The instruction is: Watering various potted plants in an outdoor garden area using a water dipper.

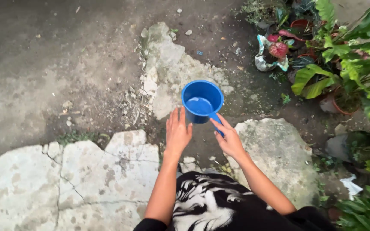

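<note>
A blue plastic water dipper [201, 101] with water in it is held out over the ground in front of me. My right hand [228, 137] grips its blue handle from below and behind. My left hand [177, 131] is flat with fingers together, resting against the dipper's left side. Both forearms reach forward from my body, and a black and white patterned garment shows at the bottom of the view.
Cracked pale concrete slabs [86, 179] lie at the lower left and a rounded slab [279, 154] at the right. Dark damp soil [56, 55] covers the upper left. Potted green and red-leaved plants [335, 55] crowd the right side, with pots on the ground.
</note>
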